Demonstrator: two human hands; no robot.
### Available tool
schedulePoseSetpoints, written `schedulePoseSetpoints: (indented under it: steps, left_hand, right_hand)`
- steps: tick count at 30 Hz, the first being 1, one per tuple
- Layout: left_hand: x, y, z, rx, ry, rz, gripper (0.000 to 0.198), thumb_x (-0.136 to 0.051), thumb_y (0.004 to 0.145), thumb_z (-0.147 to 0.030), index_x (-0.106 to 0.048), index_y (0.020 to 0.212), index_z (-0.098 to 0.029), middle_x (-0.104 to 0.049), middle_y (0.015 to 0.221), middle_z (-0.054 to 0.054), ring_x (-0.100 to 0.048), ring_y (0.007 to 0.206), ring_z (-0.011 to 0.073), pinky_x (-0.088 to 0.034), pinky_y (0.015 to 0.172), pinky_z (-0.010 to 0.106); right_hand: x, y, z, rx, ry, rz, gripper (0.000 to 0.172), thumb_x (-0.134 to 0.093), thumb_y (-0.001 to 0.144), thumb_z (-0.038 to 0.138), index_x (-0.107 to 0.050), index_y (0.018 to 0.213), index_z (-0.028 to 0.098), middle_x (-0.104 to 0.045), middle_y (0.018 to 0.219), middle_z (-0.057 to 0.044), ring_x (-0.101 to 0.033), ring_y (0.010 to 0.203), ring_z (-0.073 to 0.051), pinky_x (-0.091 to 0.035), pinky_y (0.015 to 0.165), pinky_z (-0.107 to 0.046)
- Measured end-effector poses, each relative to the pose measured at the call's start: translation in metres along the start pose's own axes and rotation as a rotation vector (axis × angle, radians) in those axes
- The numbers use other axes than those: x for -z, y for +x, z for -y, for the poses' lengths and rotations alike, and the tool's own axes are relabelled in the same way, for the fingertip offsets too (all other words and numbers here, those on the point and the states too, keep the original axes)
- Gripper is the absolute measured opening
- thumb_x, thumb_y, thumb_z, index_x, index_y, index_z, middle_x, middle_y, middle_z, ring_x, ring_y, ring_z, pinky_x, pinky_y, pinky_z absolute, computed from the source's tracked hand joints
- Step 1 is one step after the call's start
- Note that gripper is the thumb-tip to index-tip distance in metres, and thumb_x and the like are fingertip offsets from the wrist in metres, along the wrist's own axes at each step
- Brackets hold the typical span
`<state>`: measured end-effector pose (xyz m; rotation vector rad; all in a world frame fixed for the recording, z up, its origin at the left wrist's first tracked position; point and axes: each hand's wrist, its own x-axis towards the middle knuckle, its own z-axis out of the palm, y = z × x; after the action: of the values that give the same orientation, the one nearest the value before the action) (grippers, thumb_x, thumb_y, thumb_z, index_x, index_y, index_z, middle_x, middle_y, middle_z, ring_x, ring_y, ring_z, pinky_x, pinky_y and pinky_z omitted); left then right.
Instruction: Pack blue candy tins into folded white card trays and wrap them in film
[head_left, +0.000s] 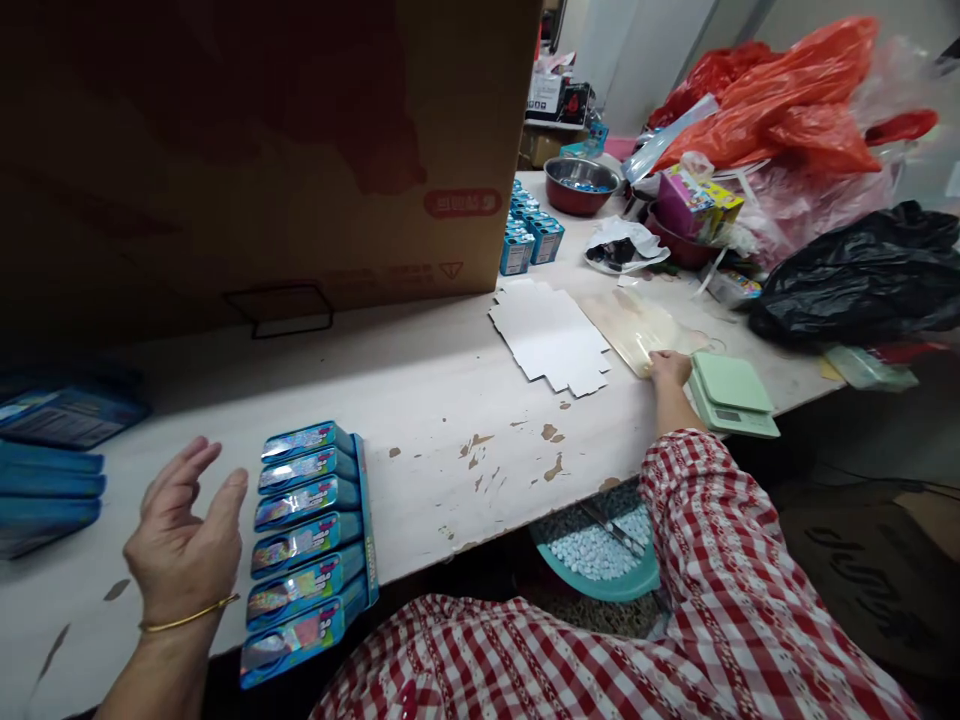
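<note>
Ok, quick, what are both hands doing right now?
Left hand: open, fingers spread, holding nothing.
Right hand: resting on a translucent plastic sheet; cannot tell if gripping.

blue blister packs (pixel 307 550) — six, overlapping row | translucent plastic sheet (pixel 637 330) (creased) — lying flat

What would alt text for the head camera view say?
A person's right hand rests on a translucent plastic sheet beside a green kitchen scale. The left hand, wearing a gold bangle, hovers open beside a row of blue foil packs on a chipped white table.
</note>
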<state>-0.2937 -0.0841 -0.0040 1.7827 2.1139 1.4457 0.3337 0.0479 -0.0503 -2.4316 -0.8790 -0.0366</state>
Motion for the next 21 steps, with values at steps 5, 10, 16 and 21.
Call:
schedulePoseSetpoints:
  steps: [5,10,16,21]
  left_hand:
    - [0.011,-0.008,-0.054,0.187,-0.36,0.133,0.021,-0.06,0.076,-0.034,-0.067,0.096,-0.028,-0.067,0.1,0.0,-0.062,0.094,0.0193,-0.046,0.094,0.038]
    - [-0.013,-0.026,-0.104,0.563,-0.789,0.81,0.046,-0.057,0.076,-0.051,-0.059,0.109,-0.019,-0.064,0.107,0.009,-0.062,0.092,0.0207,-0.051,0.08,0.037]
    - [-0.036,-0.019,-0.105,0.907,-1.08,0.738,0.028,-0.062,0.075,-0.036,-0.06,0.091,-0.013,-0.062,0.069,0.003,-0.058,0.054,0.0102,-0.05,0.054,0.025]
    - [-0.007,-0.009,-0.071,0.944,-1.086,0.593,0.021,-0.057,0.079,-0.027,-0.057,0.092,-0.01,-0.065,0.075,0.008,-0.062,0.061,0.0132,-0.052,0.056,0.025]
  right_hand:
    - [0.024,-0.038,0.044,0.253,0.153,-0.13,0.02,-0.039,0.084,0.021,-0.058,0.082,0.013,-0.061,0.08,-0.011,-0.05,0.07,-0.017,-0.037,0.066,-0.03]
    - [0.034,-0.193,0.122,0.886,0.362,0.119,0.022,-0.047,0.087,0.037,-0.057,0.076,0.021,-0.06,0.069,-0.002,-0.051,0.062,-0.013,-0.039,0.061,-0.024]
    - [0.061,-0.375,0.175,1.49,0.456,0.304,0.023,-0.042,0.091,0.03,-0.058,0.101,0.017,-0.063,0.078,-0.005,-0.055,0.073,-0.015,-0.042,0.07,-0.028]
    - [0.063,-0.401,0.178,1.58,0.386,0.197,0.019,-0.043,0.09,0.021,-0.061,0.097,0.021,-0.063,0.086,-0.006,-0.052,0.077,-0.017,-0.038,0.069,-0.031]
